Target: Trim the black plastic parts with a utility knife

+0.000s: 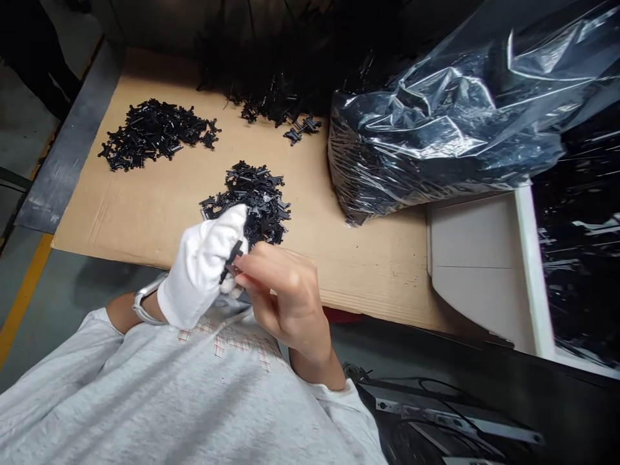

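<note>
My left hand (201,265), in a white glove, is closed around a small black plastic part (231,260). The bare fingertips of my right hand (285,294) pinch the same part from the right. Both hands are at the front edge of the cardboard-covered table. Just beyond them lies a heap of similar black plastic parts (259,194), partly hidden by the glove. The held part's far side is covered by my fingers.
A second pile of black parts (155,132) lies at the back left of the cardboard (135,213). More parts (281,106) spread at the back. On the right stand a large black plastic bag (411,148) and a white-edged box (477,252). A person's dark-clothed leg (41,61) shows at upper left.
</note>
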Demonstrator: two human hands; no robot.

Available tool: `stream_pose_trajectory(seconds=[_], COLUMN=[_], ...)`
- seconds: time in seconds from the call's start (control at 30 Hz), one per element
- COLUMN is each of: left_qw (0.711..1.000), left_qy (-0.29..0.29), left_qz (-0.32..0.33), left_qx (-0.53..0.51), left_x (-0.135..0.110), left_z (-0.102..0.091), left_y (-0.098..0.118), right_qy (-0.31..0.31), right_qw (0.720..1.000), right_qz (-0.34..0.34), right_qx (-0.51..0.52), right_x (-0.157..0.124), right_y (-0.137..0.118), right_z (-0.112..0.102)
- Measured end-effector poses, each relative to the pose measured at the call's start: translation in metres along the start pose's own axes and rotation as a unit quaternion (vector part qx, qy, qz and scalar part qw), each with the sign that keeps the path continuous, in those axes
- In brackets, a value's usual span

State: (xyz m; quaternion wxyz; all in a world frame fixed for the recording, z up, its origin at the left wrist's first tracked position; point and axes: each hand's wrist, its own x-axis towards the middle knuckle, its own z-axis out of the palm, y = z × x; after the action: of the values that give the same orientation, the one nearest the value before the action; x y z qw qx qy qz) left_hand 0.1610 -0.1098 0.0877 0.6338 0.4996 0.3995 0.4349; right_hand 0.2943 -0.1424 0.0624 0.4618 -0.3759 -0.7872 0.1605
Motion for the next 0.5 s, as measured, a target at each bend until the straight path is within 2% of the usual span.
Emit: stream_pose_trajectory(seconds=[0.1,0.2,0.37,0.5], left_qw=[0.997,0.996,0.997,0.999], left_qy=[0.003,0.006,-0.009,-0.009], left_qz=[-0.042,-0.051,-0.042,-0.007], left_qx=[-0.06,-0.072,-0.067,-0.051], left_x=[-0.002,-0.0045,-0.0079,-0.0071], left_z=[-0.0005,-0.002,-0.0063,-0.007], left_y=[-0.0007,-0.0022,-0.0046,-0.0029], right_qy=[0.006,0.013,0.012,0.023], right_qw=[1.0,1.0,1.0,0.999], right_qz=[-0.003,-0.006,-0.005,0.027], right_qx=[0.003,0.003,-0.001,0.026], right_x=[-0.0007,-0.0007,0.0001,-0.0019], right_y=[-0.0006,-0.0017,-0.0051,-0.0061], right_z=[0.0015,0.0017,0.0017,0.0058])
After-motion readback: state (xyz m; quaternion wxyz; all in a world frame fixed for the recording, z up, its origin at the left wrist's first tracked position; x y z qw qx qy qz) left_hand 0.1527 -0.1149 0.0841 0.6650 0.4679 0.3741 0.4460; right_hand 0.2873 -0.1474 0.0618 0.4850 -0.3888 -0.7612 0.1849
